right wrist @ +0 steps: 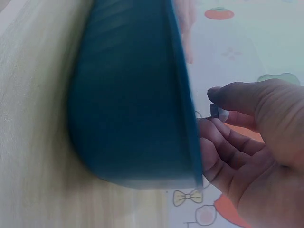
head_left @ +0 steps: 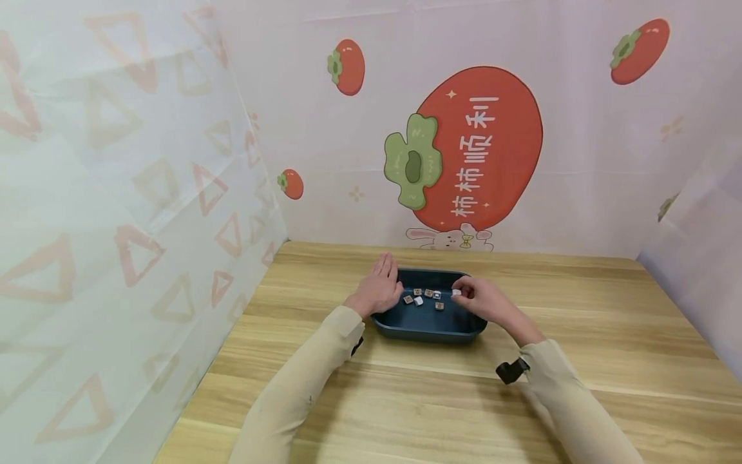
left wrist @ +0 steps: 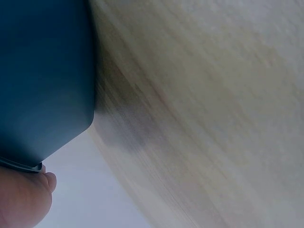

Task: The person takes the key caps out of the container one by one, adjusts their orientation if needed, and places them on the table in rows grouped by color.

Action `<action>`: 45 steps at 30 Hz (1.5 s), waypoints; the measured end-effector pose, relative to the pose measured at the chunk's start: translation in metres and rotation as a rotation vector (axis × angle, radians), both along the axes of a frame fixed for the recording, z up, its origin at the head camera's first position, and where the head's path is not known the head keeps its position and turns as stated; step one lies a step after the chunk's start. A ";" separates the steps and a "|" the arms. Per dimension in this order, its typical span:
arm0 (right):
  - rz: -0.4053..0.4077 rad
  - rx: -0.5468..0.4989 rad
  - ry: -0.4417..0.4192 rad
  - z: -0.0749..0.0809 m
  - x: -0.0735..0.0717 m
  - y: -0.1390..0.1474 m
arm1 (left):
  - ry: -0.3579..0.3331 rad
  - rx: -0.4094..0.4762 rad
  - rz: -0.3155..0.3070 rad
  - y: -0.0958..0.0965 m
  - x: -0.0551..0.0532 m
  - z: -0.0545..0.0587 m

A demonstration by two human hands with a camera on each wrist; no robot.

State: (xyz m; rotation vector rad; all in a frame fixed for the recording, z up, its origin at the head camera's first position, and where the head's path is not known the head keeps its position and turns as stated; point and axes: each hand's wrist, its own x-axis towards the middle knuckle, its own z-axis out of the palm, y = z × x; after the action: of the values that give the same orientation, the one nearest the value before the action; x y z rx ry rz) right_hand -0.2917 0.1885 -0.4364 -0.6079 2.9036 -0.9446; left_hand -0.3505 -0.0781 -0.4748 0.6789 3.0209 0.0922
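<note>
A dark blue rectangular tray [head_left: 429,336] with rounded corners stands on the table, with several small cubes in it. Some cubes show a brown marked top, like the front cube [head_left: 439,307]; a whiter cube [head_left: 419,301] lies left of it. My left hand [head_left: 378,291] rests on the tray's left rim, fingers straight and pointing away. At the tray's right end, my right hand [head_left: 481,299] pinches a small white cube [head_left: 456,292] between thumb and fingers. The right wrist view shows this pinched cube [right wrist: 215,111] just above the rim, partly in shade.
The tray sits toward the back of a wood-grain table [head_left: 417,393]. Behind it hangs a white sheet [head_left: 324,129] printed with red persimmons, and another patterned sheet [head_left: 139,193] covers the left side. A black strap device [head_left: 513,370] is on the right wrist.
</note>
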 end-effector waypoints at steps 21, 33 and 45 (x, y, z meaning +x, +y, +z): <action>-0.074 -0.047 0.042 0.002 0.015 0.048 | 0.015 -0.007 -0.012 0.003 0.002 0.000; -0.090 -0.046 0.062 -0.009 0.019 0.073 | 0.012 -0.003 0.007 0.001 0.000 -0.002; -0.132 -0.009 0.012 -0.027 0.010 0.100 | 0.003 -0.012 0.002 0.000 0.001 0.001</action>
State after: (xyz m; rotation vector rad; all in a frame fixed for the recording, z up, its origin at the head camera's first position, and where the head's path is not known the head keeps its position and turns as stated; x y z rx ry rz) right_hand -0.2812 0.2882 -0.4634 -0.4273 2.9830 -0.9717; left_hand -0.3495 -0.0781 -0.4737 0.6761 3.0222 0.0737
